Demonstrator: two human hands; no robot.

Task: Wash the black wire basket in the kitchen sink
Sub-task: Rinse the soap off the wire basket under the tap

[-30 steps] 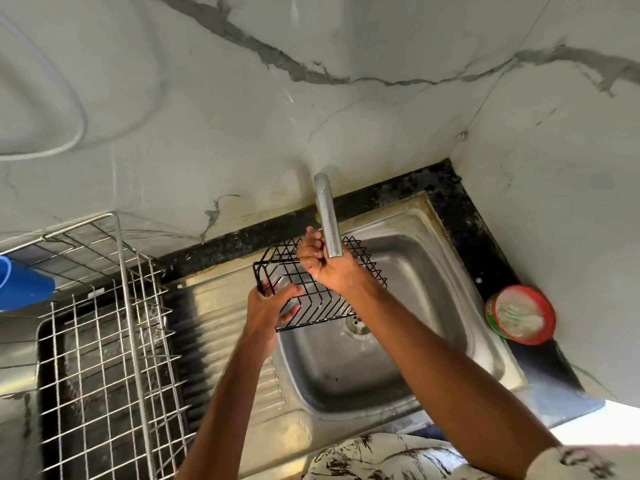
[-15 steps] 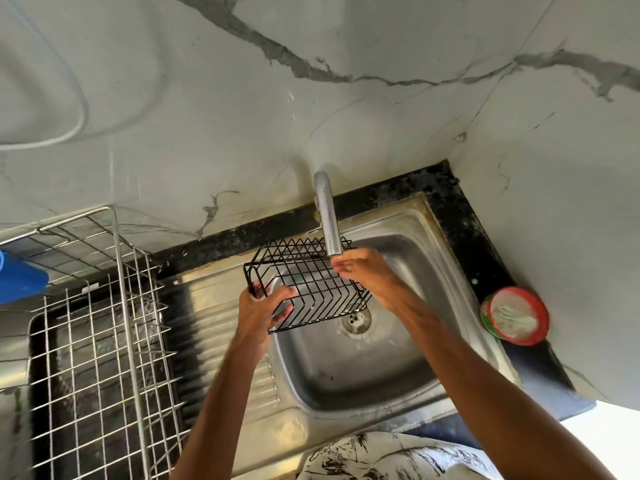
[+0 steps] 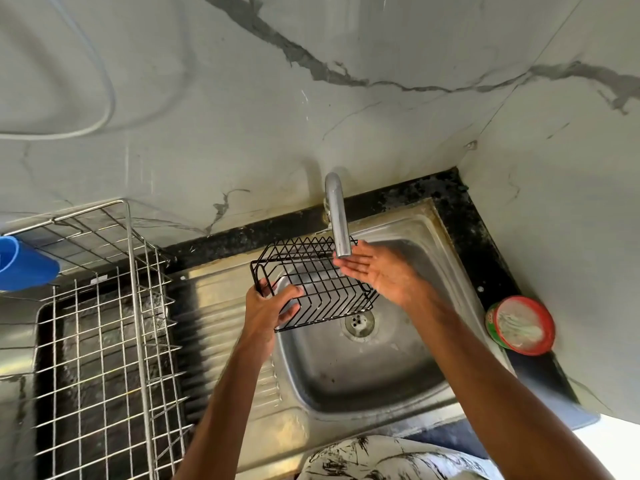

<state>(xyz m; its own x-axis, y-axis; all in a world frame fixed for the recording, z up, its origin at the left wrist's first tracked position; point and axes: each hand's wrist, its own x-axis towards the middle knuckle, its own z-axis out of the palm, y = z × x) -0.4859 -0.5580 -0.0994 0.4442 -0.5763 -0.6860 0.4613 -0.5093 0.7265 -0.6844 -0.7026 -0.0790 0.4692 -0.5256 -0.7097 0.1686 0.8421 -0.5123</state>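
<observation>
so the left hand (image 3: pixel 268 311) has its fingers curled round the near corner of the black wire basket (image 3: pixel 318 282), holding it tilted above the sink basin (image 3: pixel 363 375) just under the faucet spout (image 3: pixel 337 223) — right hand (image 3: pixel 374 271) lies flat, fingers straight, below the spout, probably checking for water

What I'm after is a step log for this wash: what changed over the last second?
The right hand came off the faucet spout, moved down past the right rim of the black wire basket, and now lies open, palm up, under the spout's mouth. The left hand still grips the basket's near-left corner, holding it over the sink. No water stream is visible.
</observation>
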